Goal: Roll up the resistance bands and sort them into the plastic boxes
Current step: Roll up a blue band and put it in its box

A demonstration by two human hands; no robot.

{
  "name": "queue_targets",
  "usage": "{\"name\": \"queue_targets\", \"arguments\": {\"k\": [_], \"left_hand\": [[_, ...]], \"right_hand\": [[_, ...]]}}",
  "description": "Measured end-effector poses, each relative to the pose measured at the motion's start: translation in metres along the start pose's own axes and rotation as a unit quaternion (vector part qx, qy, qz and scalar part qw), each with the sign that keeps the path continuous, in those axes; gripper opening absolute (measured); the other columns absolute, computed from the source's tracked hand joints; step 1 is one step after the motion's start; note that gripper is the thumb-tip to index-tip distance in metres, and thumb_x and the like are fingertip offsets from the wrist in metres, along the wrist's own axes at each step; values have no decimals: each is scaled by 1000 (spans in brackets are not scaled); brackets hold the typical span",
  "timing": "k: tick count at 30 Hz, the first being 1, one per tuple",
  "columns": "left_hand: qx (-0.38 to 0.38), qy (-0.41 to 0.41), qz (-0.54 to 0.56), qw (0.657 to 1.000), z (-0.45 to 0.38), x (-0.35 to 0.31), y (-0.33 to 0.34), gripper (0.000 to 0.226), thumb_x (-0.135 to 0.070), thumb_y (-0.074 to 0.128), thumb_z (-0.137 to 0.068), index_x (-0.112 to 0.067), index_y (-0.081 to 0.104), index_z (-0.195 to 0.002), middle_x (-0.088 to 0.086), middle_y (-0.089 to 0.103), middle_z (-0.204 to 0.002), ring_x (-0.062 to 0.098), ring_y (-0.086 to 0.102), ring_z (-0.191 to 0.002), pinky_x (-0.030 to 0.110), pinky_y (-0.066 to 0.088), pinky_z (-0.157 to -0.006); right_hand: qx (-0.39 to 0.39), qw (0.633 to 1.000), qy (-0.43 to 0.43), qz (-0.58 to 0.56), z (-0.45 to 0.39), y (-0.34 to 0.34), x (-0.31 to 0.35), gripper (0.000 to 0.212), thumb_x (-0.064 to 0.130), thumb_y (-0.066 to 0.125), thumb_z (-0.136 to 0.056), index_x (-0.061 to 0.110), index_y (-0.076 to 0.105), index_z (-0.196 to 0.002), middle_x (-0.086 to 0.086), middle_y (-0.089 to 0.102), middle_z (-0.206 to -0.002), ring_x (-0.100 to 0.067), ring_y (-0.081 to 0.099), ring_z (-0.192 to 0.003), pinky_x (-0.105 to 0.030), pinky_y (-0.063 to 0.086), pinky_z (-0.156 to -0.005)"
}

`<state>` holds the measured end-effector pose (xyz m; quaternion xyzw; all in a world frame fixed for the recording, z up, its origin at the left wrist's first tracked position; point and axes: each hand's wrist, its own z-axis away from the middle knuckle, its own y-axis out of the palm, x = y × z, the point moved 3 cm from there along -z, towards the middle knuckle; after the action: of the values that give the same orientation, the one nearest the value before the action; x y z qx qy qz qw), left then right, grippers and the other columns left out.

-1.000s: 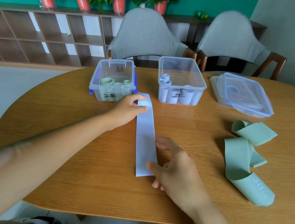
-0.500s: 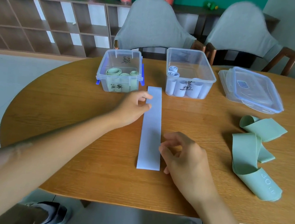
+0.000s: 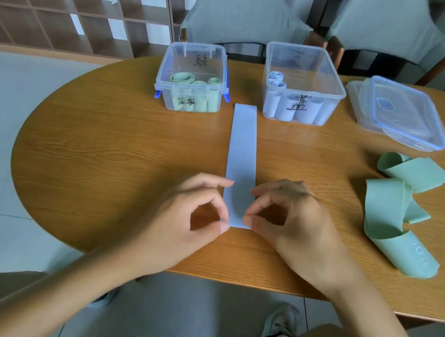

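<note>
- A person's left hand (image 3: 182, 219) and right hand (image 3: 289, 226) are meeting at the near end of a pale blue resistance band (image 3: 242, 156), which is lying flat and straight on the wooden table (image 3: 108, 141), running from near the front edge toward the back edge.
- The left hand is pinching the band's near left corner between thumb and forefinger; the right hand is pinching the near right corner the same way, with the other fingers curled.
- The band's far end is lying between 2 open plastic boxes near the back edge: the left box (image 3: 192, 81) is holding rolled green bands, the right box (image 3: 302, 88) is holding rolled blue bands. Both boxes are carrying handwritten labels.
- 2 stacked lids (image 3: 399, 113) are resting toward the back right corner, beside the right box.
- A loose green band (image 3: 399, 210), unrolled and looped over itself, is lying near the right edge, well apart from both hands.
- 2 grey-covered chairs (image 3: 247, 10) are standing behind the table, with a wooden shelf unit (image 3: 68, 4) to their left.
</note>
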<state>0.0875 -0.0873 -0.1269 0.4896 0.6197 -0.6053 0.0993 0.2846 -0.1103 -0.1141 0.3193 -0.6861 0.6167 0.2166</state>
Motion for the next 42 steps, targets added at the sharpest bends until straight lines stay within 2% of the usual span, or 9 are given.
{"name": "queue_targets", "arguments": {"k": [3, 5, 10, 14, 21, 26, 32, 42], "left_hand": [[2, 0, -19, 1000, 3, 0, 1, 16, -18, 79, -83, -29, 67, -84, -23, 54, -135, 4, 49, -131, 16, 32, -106], [0, -2, -26, 1000, 3, 1, 2, 17, -20, 80, -82, -30, 67, -84, -23, 54, -134, 4, 48, -131, 17, 31, -107], [0, 3, -62, 998, 2, 3, 5, 14, -23, 78, -83, -30, 65, -85, -23, 53, -133, 5, 45, -130, 15, 28, -106], [-3, 15, -79, 997, 2, 4, 6, 11, -25, 75, -87, -29, 64, -85, -19, 53, -135, 8, 42, -133, 19, 28, -109], [-15, 45, -119, 992, 1, 3, 10, 12, -27, 74, -88, -24, 63, -85, -10, 51, -140, 8, 37, -135, 25, 30, -111], [-21, 65, -158, 985, 2, 2, 11, 15, -30, 72, -89, -19, 62, -85, -7, 50, -143, 15, 36, -138, 28, 31, -112], [-13, 57, -204, 977, 3, -1, 16, 16, -31, 60, -95, -19, 57, -85, 0, 41, -156, 26, 30, -144, 32, 26, -115], [-46, 23, -208, 977, 19, -7, 19, 20, -35, 60, -93, -19, 59, -81, 3, 39, -159, 29, 29, -145, 30, 23, -116]], "right_hand": [[36, 999, -1, 9, 3, 2, 1, 12, 27, 82, -80, 35, 74, -78, 24, 61, -113, 2, 45, -116, 0, 24, -91], [48, 999, -4, 9, 4, 5, 1, 12, 27, 83, -79, 35, 74, -78, 24, 61, -113, 2, 44, -118, -1, 25, -93], [36, 999, -18, 14, 6, 11, -3, 12, 24, 84, -78, 33, 75, -80, 23, 61, -113, 1, 45, -117, -1, 25, -94], [16, 999, -31, 28, 8, 14, -5, 12, 23, 82, -80, 32, 75, -81, 17, 60, -117, -2, 44, -118, -3, 26, -97], [15, 995, -64, 80, 9, 18, -5, 3, 27, 74, -87, 26, 71, -87, 13, 54, -125, -7, 38, -125, -17, 31, -105], [12, 992, -77, 101, 10, 19, -4, 6, 29, 69, -90, 23, 69, -89, 12, 51, -126, -8, 39, -124, -18, 34, -104], [13, 988, -77, 134, 13, 23, 0, 15, 31, 57, -96, 19, 65, -90, 8, 49, -132, -16, 38, -127, -37, 41, -105], [1, 992, -58, 110, 27, 27, 3, 13, 31, 62, -96, 21, 66, -88, 11, 45, -129, -10, 34, -126, -20, 31, -105]]}}
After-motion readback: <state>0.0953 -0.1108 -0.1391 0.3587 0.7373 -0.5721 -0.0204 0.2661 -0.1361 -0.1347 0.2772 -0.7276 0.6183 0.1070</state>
